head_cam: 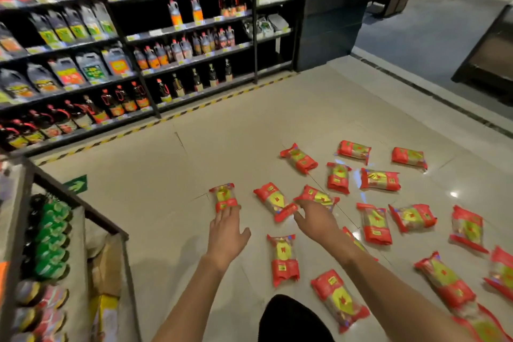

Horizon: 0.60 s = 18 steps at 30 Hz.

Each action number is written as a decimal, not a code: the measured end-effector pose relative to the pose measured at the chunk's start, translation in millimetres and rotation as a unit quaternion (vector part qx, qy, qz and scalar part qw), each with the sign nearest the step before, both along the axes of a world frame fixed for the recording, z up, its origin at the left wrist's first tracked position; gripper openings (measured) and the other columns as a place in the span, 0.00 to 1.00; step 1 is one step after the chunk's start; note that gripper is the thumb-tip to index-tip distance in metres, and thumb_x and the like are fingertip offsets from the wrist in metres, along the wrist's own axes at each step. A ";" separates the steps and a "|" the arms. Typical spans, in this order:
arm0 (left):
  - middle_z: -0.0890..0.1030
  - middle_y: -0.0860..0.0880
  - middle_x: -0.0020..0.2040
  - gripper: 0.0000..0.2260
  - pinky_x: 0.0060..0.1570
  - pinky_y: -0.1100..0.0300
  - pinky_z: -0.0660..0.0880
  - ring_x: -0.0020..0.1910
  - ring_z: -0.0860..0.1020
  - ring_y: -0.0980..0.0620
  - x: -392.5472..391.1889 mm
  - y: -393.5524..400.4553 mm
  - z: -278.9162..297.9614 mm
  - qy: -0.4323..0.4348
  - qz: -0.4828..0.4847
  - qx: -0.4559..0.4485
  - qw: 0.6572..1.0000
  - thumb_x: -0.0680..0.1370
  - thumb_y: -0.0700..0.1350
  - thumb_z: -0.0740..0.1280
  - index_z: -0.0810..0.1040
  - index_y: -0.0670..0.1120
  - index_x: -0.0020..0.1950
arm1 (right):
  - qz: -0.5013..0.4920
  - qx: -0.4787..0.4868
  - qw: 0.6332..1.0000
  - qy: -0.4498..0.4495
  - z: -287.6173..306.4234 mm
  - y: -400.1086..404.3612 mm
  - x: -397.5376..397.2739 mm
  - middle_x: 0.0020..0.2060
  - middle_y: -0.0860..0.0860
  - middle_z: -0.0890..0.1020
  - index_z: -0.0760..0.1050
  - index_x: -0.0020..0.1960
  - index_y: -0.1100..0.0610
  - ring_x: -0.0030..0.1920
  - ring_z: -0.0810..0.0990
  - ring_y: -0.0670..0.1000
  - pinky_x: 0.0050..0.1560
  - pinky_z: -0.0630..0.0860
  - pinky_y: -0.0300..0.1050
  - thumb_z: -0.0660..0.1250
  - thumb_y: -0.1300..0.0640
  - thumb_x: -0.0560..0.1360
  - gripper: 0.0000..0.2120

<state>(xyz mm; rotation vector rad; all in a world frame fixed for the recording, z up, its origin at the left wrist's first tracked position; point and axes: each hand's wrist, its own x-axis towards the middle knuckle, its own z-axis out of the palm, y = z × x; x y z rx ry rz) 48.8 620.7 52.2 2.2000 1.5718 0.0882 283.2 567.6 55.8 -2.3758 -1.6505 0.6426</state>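
Observation:
Several red and yellow food packets lie scattered flat on the beige tiled floor [172, 175]. My left hand [226, 230] reaches forward with straight fingers, its fingertips touching the near end of the leftmost packet [223, 195]. My right hand [313, 218] stretches out over two packets: one lies just left of its fingers [273, 200], another just beyond them [316, 196]. Its fingers touch these packets, and I cannot tell whether they curl round one. Another packet [283, 258] lies between my forearms.
Dark shelving [138, 36] full of sauce and oil bottles runs along the far left, edged by yellow-black floor tape [155, 123]. A low rack [69, 244] with green-capped jars and cartons stands at my near left. My dark knee [291, 319] is at the bottom. A dark display stand [488, 58] is at right.

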 end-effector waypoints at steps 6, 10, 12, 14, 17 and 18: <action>0.72 0.47 0.71 0.26 0.66 0.49 0.67 0.70 0.69 0.44 22.1 121.9 -26.1 -0.012 -0.018 -0.009 1.000 0.77 0.52 0.67 0.68 0.47 0.73 | 0.015 -0.017 0.999 -0.036 -22.6 110.7 6.9 0.61 0.56 0.82 0.76 0.66 0.57 0.62 0.79 0.59 0.60 0.77 0.53 0.61 0.50 0.78 0.20; 0.73 0.48 0.71 0.28 0.66 0.50 0.70 0.70 0.70 0.44 35.0 213.9 -53.3 -0.010 -0.006 -0.030 0.999 0.75 0.53 0.70 0.68 0.48 0.74 | 0.031 -0.029 0.998 -0.042 -44.9 199.0 24.6 0.59 0.56 0.82 0.76 0.66 0.57 0.59 0.80 0.59 0.58 0.77 0.52 0.60 0.49 0.77 0.21; 0.75 0.46 0.69 0.27 0.62 0.49 0.73 0.68 0.73 0.43 35.9 254.9 -68.5 0.013 0.002 -0.058 0.998 0.76 0.52 0.69 0.69 0.46 0.73 | 0.027 -0.050 0.997 -0.045 -55.6 239.9 36.7 0.59 0.56 0.82 0.76 0.67 0.56 0.58 0.80 0.59 0.56 0.78 0.52 0.61 0.48 0.78 0.21; 0.76 0.45 0.68 0.25 0.60 0.50 0.73 0.66 0.74 0.42 35.5 294.3 -86.4 0.044 -0.004 -0.070 0.997 0.77 0.53 0.67 0.70 0.46 0.71 | 0.034 -0.077 0.995 -0.058 -64.6 278.2 48.0 0.59 0.55 0.82 0.75 0.68 0.55 0.58 0.80 0.58 0.56 0.79 0.51 0.61 0.47 0.78 0.21; 0.76 0.47 0.68 0.23 0.61 0.51 0.71 0.66 0.73 0.44 35.9 347.3 -121.8 0.073 -0.010 -0.089 0.993 0.77 0.53 0.67 0.71 0.48 0.71 | 0.034 -0.101 0.993 -0.058 -91.5 329.1 71.8 0.58 0.54 0.83 0.76 0.66 0.55 0.58 0.80 0.57 0.55 0.79 0.49 0.62 0.48 0.77 0.20; 0.75 0.47 0.68 0.23 0.61 0.51 0.71 0.67 0.73 0.44 36.7 362.8 -135.1 0.088 -0.013 -0.091 0.992 0.77 0.53 0.67 0.71 0.47 0.71 | 0.033 -0.111 0.991 -0.062 -104.4 342.3 79.0 0.57 0.54 0.83 0.77 0.66 0.55 0.58 0.80 0.58 0.55 0.78 0.50 0.62 0.48 0.77 0.20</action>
